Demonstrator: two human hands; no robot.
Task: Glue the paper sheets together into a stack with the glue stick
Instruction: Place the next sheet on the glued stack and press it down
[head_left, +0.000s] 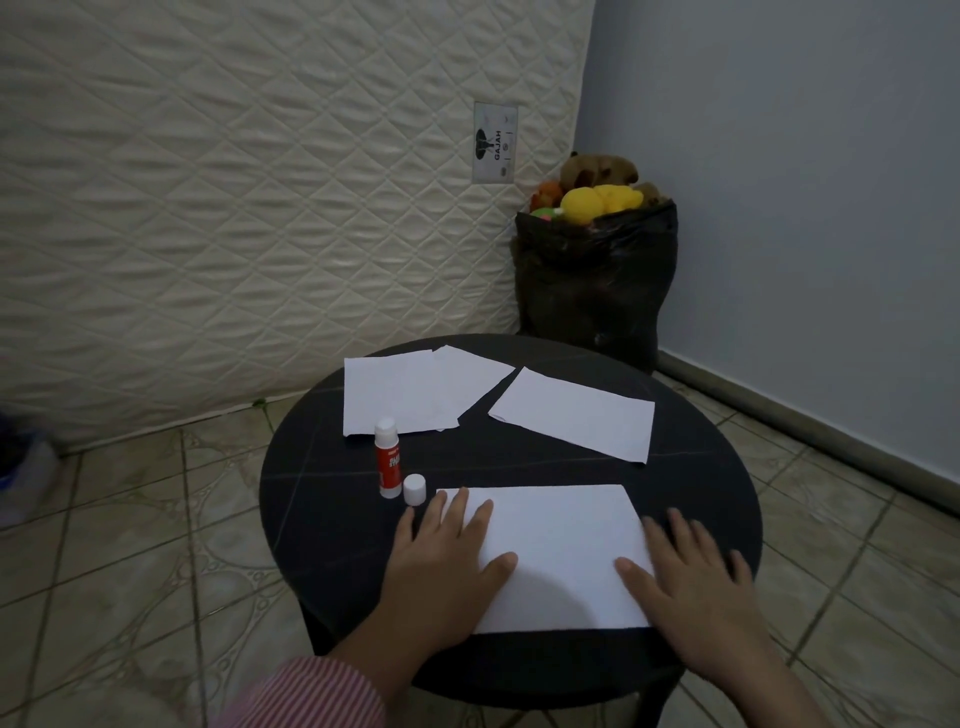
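A white paper sheet (561, 556) lies at the near side of the round black table (322, 499). My left hand (441, 566) rests flat on its left edge, fingers spread. My right hand (696, 587) lies flat on its right edge. An uncapped red and white glue stick (387, 457) stands upright just left of the sheet, with its white cap (415, 489) beside it. Two overlapping sheets (410, 392) lie at the far left of the table. A single sheet (576, 413) lies at the far right.
A quilted mattress (249, 208) leans against the wall behind the table. A black bag (592, 280) filled with plush toys stands in the corner. Tiled floor (135, 519) surrounds the table, and a blue wall (805, 208) is to the right.
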